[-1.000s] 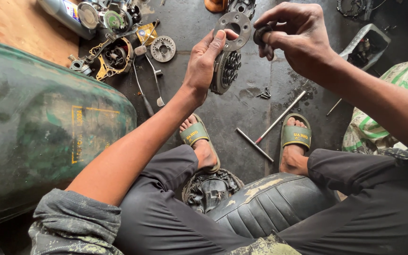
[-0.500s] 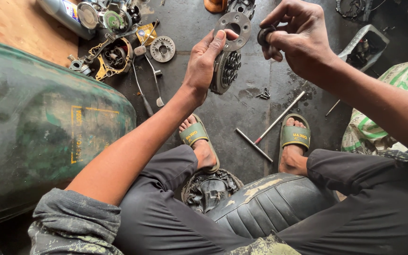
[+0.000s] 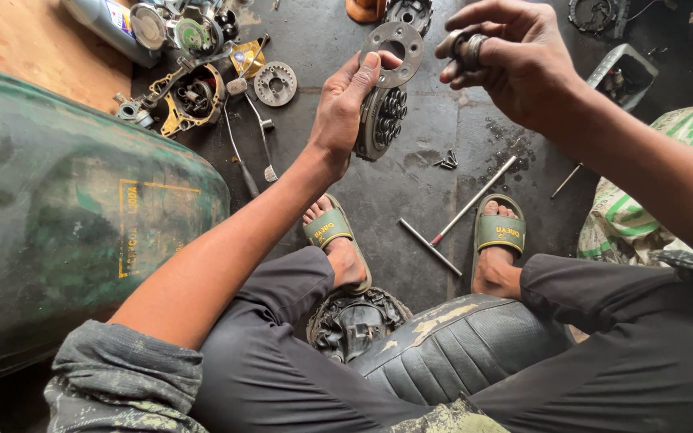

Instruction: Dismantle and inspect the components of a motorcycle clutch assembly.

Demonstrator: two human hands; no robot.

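We see the left hand [image 3: 345, 112] gripping a round clutch assembly [image 3: 380, 120] edge-up, fingers curled on its rim, seemingly to expose its face. At two o'clock, the right hand [image 3: 515, 60] pinches a small metal ring [image 3: 467, 50] clear of the oily floor [image 3: 411, 192].

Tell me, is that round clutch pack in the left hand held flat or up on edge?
On edge: the left hand grips the clutch pack with its rim facing the camera, stacked plates showing.

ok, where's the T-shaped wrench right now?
Head view: the T-shaped wrench lies on the dark floor between the two green sandals, below the small screws.
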